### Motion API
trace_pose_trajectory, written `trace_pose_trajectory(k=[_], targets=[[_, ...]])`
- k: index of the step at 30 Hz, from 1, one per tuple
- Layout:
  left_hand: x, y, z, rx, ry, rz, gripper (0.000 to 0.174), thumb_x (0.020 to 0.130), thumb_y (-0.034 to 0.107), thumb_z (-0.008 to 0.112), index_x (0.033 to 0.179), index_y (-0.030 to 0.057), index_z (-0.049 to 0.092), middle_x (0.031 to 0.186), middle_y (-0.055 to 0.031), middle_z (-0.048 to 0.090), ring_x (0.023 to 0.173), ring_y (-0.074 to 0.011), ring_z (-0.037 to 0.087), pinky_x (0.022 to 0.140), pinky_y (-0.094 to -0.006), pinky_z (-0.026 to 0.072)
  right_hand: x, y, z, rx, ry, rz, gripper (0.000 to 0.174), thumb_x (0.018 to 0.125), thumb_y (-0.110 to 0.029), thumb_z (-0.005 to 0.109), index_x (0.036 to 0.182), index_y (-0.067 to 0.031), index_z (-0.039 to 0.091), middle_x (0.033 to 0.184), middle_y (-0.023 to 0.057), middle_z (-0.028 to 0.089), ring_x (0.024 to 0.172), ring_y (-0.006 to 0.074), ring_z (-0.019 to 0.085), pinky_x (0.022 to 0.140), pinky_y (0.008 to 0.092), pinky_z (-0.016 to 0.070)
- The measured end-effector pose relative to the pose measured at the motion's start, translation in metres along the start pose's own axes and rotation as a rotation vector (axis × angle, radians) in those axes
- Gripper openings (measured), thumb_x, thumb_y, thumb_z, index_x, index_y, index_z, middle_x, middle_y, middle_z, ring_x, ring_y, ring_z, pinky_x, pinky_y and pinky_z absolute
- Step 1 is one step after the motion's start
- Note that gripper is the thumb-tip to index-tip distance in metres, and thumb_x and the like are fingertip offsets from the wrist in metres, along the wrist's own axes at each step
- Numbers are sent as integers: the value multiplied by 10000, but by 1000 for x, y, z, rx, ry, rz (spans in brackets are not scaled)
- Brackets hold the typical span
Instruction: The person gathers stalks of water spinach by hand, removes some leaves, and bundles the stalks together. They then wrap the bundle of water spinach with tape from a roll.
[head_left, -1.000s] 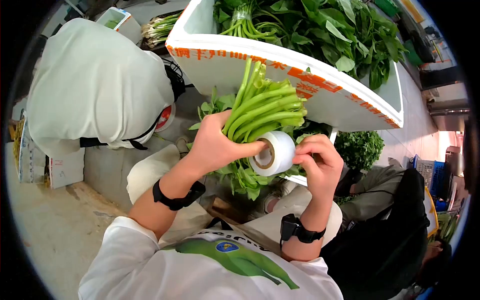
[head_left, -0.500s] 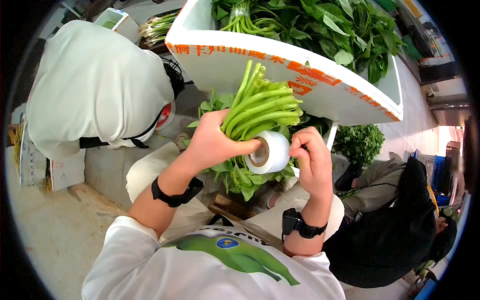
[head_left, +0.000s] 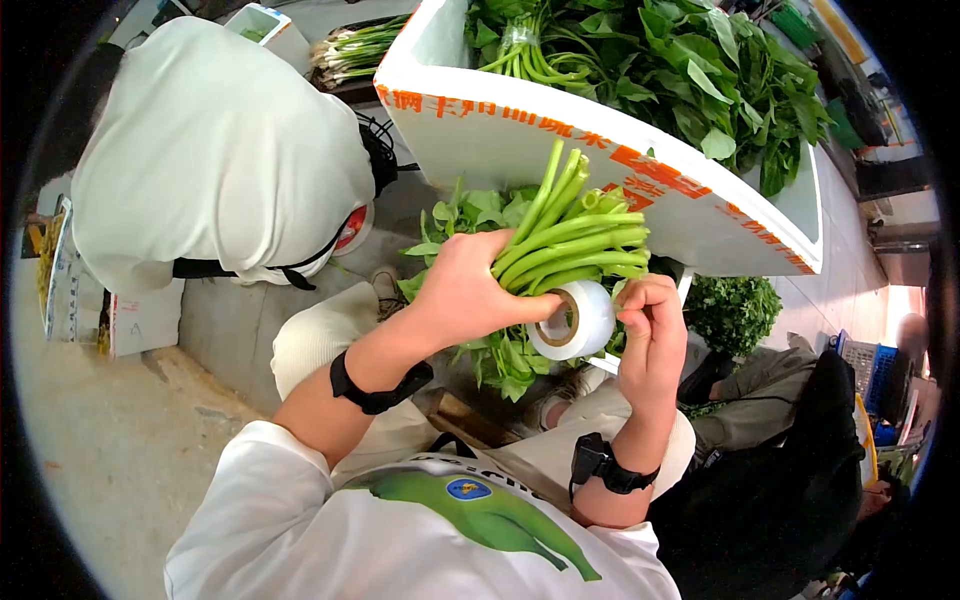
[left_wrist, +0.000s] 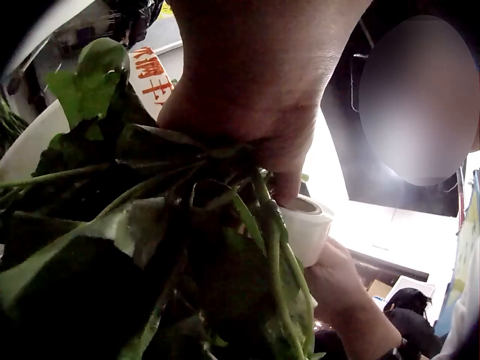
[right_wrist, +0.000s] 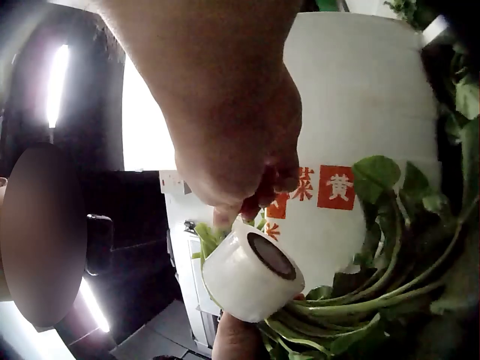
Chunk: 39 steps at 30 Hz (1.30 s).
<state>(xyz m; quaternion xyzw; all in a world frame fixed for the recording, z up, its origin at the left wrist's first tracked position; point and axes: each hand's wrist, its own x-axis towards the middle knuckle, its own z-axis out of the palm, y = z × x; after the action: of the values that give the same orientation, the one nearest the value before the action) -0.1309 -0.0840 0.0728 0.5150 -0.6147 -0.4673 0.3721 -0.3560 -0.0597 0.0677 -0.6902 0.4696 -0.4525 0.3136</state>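
In the head view my left hand grips a bunch of leafy green vegetables by its thick cut stems, which point up and to the right. Leaves hang below that hand and fill much of the left wrist view. My left thumb reaches the cardboard core of a white roll of plastic film, which sits against the stems. At the roll's right side my right hand has curled fingers, thumb and forefinger pinching at its outer surface. In the right wrist view, the fingertips meet the roll at its upper edge.
A white foam box with orange lettering holds more leafy greens ahead. Another person in white bends at the left; someone in black is close on the right. Spring onions lie at the back. Leafy herbs stand beyond my right hand.
The head view has shifted, so hands, bunch and box appear farther right. My left hand keeps hold of the bunch and roll; my right fingers stay at the roll's edge, slightly more curled.
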Motion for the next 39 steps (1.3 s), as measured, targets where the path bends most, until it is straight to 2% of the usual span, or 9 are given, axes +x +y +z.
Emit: trace_pose_trajectory(k=[8,10,14,16,23,25,29,31,39], targets=[[0,6,0,90,-87,-58,434,697,203,839,1030,-34,692,869,-92,726,762,-93,636,723,-290,532,-4,5,10,112,66,71,61,935,22,566,963,-7,519,951,120,592,866,209,595,797,318,494],[0,-2,2,92,-14,-9,478,665,360,834,935,-7,687,760,-178,683,682,-333,682,662,-388,542,-6,9,12,168,78,73,65,943,23,559,975,-9,513,963,119,589,876,200,589,805,314,491],[1,2,0,108,-4,5,476,665,365,832,939,3,691,768,-175,687,695,-336,686,666,-391,545,-6,12,15,304,110,49,107,949,-16,580,1031,-9,513,996,113,582,900,192,573,822,314,478],[0,7,-3,132,-60,-60,450,695,231,840,1041,-18,698,872,-104,731,739,-116,650,715,-300,535,-4,8,12,320,99,49,183,924,-70,642,1055,-5,532,999,110,579,900,195,569,824,318,474],[0,6,-5,133,-59,-6,454,689,236,842,1035,-20,697,874,-117,731,732,-127,657,713,-304,535,6,2,-1,107,-77,-100,400,677,-210,862,986,-15,702,1002,119,657,930,253,615,803,342,483],[1,2,-3,101,-1,46,460,670,349,821,963,17,701,780,-172,688,705,-347,685,658,-392,544,6,4,-1,130,-62,-81,354,671,-172,855,954,-14,713,983,121,675,927,259,626,799,347,487],[0,2,-3,106,4,72,456,670,346,822,956,12,700,775,-173,687,699,-344,683,658,-390,544,7,9,-1,160,-29,-100,237,673,-70,815,881,-11,719,915,113,696,864,255,632,770,348,483],[-1,6,-6,140,-53,17,443,685,251,846,1006,-20,704,835,-125,723,706,-147,663,701,-309,539,8,8,-2,154,-30,-129,209,683,-61,805,865,-12,714,911,110,697,846,251,628,761,344,478],[-1,8,-1,147,-82,-17,438,683,244,846,999,-22,701,827,-116,718,695,-138,649,691,-303,532,2,10,9,149,89,8,26,884,22,614,900,8,599,917,84,594,836,197,554,768,289,454]])
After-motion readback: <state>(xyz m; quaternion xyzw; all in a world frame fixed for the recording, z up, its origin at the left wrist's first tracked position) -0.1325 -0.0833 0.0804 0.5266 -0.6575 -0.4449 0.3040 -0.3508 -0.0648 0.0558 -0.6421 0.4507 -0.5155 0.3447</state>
